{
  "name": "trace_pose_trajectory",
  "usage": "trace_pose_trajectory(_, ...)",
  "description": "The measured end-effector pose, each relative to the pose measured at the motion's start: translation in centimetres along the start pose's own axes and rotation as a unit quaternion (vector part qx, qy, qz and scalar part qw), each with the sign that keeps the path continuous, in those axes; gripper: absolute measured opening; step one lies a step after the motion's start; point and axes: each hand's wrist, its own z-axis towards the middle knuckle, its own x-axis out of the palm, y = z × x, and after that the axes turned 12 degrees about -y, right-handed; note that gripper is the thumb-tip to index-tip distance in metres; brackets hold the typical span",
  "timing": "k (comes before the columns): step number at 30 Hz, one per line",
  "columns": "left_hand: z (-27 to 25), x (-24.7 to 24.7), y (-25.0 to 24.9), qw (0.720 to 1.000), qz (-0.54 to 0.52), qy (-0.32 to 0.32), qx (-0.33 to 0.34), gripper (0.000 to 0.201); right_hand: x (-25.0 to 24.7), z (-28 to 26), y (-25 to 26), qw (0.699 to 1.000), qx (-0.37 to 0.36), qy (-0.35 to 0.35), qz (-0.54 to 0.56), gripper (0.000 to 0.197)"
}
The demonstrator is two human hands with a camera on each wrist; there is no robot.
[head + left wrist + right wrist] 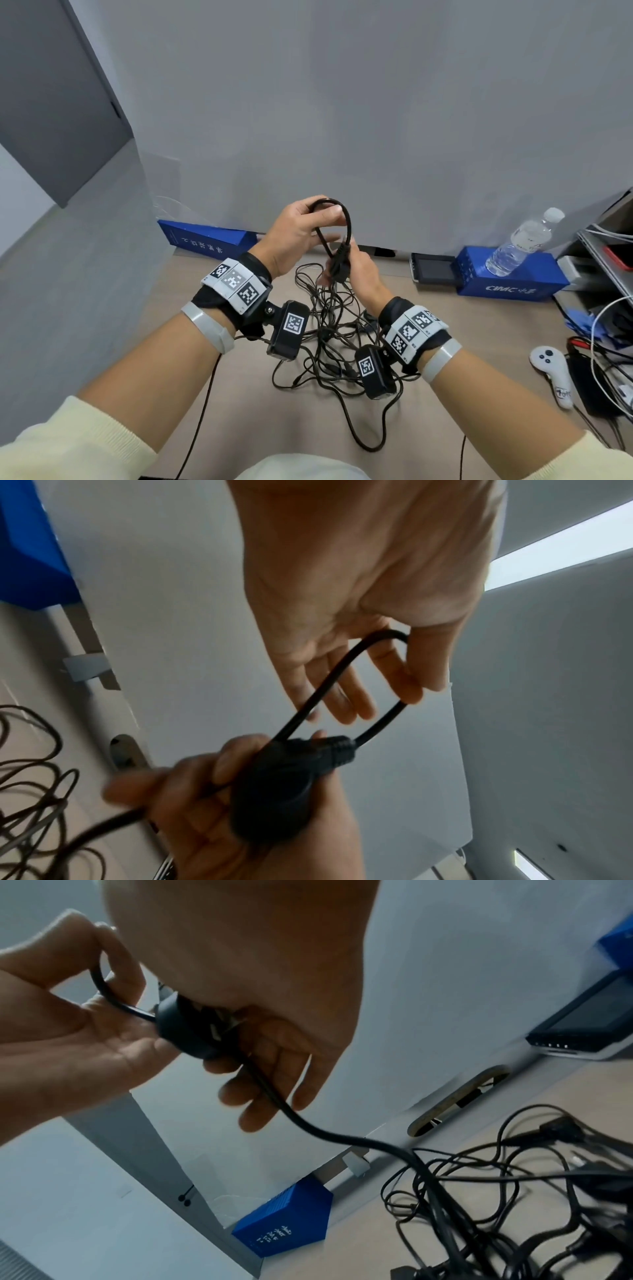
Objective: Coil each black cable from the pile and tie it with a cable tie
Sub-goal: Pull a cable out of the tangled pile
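Observation:
A thick black cable [346,219] is bent into one loop above the table. My left hand [301,228] pinches the top of that loop [346,666] between thumb and forefinger, the other fingers loose. My right hand [352,269] grips the cable's black plug [287,775] where the loop crosses, and the plug [186,1030] shows in its palm. From there the cable [308,1123] hangs down into the pile of tangled black cables [329,342] on the tan table [462,329]. No cable tie is visible.
A blue box [507,277] with a water bottle [520,243] on it stands at the back right, a small dark screen device [433,269] beside it. Another blue box [205,240] lies back left. A white controller [551,373] and more wires crowd the right edge.

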Motion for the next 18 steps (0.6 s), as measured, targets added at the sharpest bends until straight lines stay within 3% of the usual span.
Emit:
trace_pose_trajectory(4, -0.8, 1.0, 1.1, 0.998, -0.045, 0.038, -0.007, 0.023, 0.6, -0.2, 0.3, 1.0, 0.027, 0.004, 0.012, 0.063)
trace_pose_trajectory(7, -1.1, 1.5, 2.6, 0.999, 0.016, 0.025, -0.013, 0.029, 1.1, -0.3, 0.8, 1.0, 0.02, 0.001, -0.024, 0.054)
trace_pose_trajectory(11, -1.1, 2.2, 2.8, 0.994, -0.045, -0.082, -0.057, 0.023, 0.6, -0.6, 0.8, 0.999, 0.05, 0.006, 0.019, 0.048)
trace_pose_trajectory(13, -0.6, 2.0, 2.5, 0.986, -0.092, -0.134, -0.049, 0.023, 0.0, -0.7, -0.4, 0.997, 0.062, 0.046, 0.026, 0.046)
trace_pose_trajectory(15, 0.2, 1.6, 2.4, 0.976, -0.109, -0.185, -0.024, 0.024, -0.5, -0.9, -2.0, 0.99, 0.063, 0.108, -0.059, 0.047)
trace_pose_trajectory(18, 1.4, 1.0, 2.7, 0.956, -0.136, -0.259, 0.003, 0.024, -0.9, -1.2, -4.3, 0.96, 0.0, 0.167, -0.224, 0.021)
